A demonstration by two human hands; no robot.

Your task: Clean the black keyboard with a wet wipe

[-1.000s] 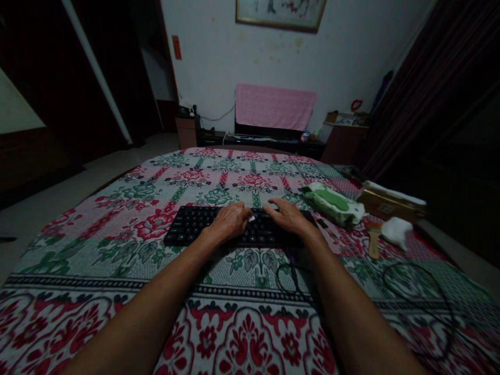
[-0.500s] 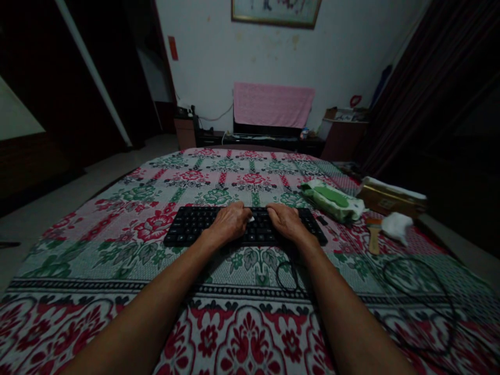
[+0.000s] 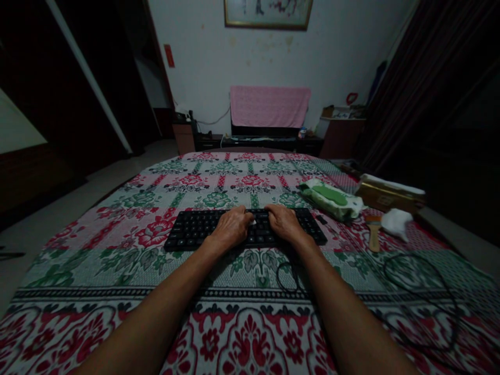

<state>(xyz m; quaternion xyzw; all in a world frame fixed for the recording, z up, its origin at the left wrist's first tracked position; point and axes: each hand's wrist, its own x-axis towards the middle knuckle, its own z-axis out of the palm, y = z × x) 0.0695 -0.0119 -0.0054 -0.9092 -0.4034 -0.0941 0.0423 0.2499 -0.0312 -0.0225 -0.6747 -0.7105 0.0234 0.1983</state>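
A black keyboard (image 3: 191, 229) lies across a flowered bedspread (image 3: 117, 260). Both my hands rest on its middle. My left hand (image 3: 230, 229) has its fingers curled and pinches a small white piece (image 3: 253, 222) against the keys. My right hand (image 3: 284, 223) sits just to the right of it, fingers bent down over the keys near the keyboard's far edge. The two hands nearly touch. The keyboard's black cable (image 3: 287, 276) loops on the cover between my forearms.
Right of the keyboard lie a green-and-white wipes pack (image 3: 331, 197), a small wooden brush (image 3: 374, 232), a white wad (image 3: 396, 221) and a brown box (image 3: 386, 192). More black cable (image 3: 422, 291) coils at the right. A pink-covered screen (image 3: 269, 107) stands at the far wall.
My right hand's fingers, spread flat on the keys a second ago, have curled and moved left toward my left hand. My left hand has stayed put with the white piece.
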